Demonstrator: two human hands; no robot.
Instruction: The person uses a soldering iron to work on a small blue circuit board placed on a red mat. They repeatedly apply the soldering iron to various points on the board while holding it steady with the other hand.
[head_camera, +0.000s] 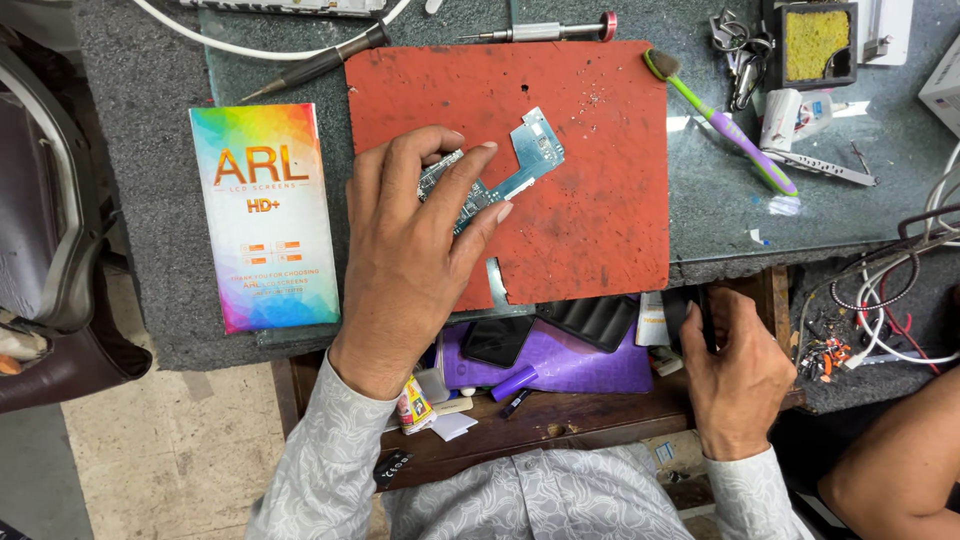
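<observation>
My left hand (410, 250) rests on a red work mat (590, 190), its fingers pinching a small teal circuit board (530, 150) that lies flat on the mat. My right hand (735, 375) is lower right, over an open wooden drawer (560, 420), curled around a thin dark tool or part whose shape I cannot make out. The drawer holds a purple case (580, 365), a black phone (497, 340) and small bits.
A colourful rainbow box (265, 215) lies left of the mat. A soldering iron (315, 65), a screwdriver (545, 32), a green-purple toothbrush (725, 125), tweezers (825, 168) and a yellow sponge holder (812, 42) sit at the back. Tangled wires (890, 300) lie right; another person's arm (900, 460) is at lower right.
</observation>
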